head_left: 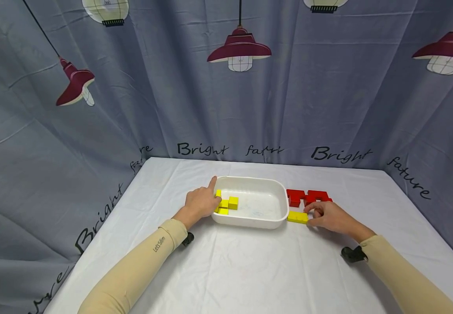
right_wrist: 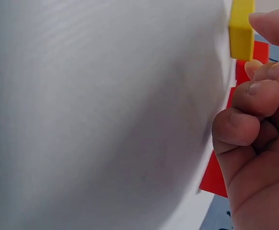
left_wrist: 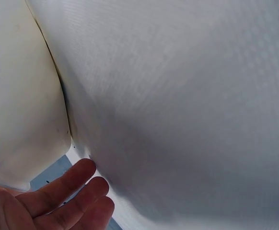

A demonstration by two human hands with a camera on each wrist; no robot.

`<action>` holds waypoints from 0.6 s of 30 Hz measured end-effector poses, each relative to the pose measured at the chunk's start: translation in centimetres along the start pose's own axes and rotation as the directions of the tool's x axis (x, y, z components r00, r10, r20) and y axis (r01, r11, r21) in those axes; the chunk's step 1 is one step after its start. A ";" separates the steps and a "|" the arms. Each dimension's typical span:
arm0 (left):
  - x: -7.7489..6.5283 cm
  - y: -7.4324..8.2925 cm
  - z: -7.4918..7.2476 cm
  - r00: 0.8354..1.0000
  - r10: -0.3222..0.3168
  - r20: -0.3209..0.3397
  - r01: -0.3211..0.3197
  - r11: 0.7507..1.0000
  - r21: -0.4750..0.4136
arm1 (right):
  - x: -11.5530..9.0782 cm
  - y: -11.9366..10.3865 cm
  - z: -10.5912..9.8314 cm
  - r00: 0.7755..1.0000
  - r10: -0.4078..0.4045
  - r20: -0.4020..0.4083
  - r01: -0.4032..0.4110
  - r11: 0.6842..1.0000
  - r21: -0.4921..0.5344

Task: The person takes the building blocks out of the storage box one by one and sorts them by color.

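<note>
A white tray [head_left: 250, 225] stands on the table. My left hand [head_left: 200, 203] holds its left rim, thumb over the inside and index finger stretched along the edge. In the left wrist view, the other fingers [left_wrist: 77, 189] lie loosely bent beside the tray wall [left_wrist: 29, 105]. Several yellow cubes [head_left: 233, 203] sit inside the tray's left end, partly hidden by the hand. Right of the tray lies a long yellow block [head_left: 297, 217]. My right hand [head_left: 330, 216] pinches its right end between thumb and index finger; the remaining fingers are curled in.
Several red blocks [head_left: 317, 194] lie behind the right hand, close to the tray's right side and partly covered by the fingers. White cloth [head_left: 258, 270] covers the table. A grey curtain [head_left: 226, 109] hangs behind it.
</note>
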State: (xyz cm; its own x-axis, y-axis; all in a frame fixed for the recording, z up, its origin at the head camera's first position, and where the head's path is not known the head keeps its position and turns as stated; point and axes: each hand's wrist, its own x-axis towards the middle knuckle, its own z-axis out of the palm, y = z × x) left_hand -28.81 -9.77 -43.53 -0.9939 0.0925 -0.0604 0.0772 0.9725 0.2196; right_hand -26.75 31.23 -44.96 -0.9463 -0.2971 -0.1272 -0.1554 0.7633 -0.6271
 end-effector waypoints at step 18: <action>0.0 -0.2 0.1 1.000 0.008 -0.003 -0.009 0.999 -0.032 | 0.7 -4.7 -1.7 0.987 -0.158 -0.033 0.156 0.987 -0.046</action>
State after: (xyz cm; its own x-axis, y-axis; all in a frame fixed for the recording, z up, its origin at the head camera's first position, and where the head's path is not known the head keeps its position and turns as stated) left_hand -28.81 -9.98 -43.69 -0.9934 0.1001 -0.0556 0.0831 0.9643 0.2513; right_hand -27.18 28.39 -40.84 -0.9187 -0.3950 -0.0012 -0.3144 0.7330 -0.6033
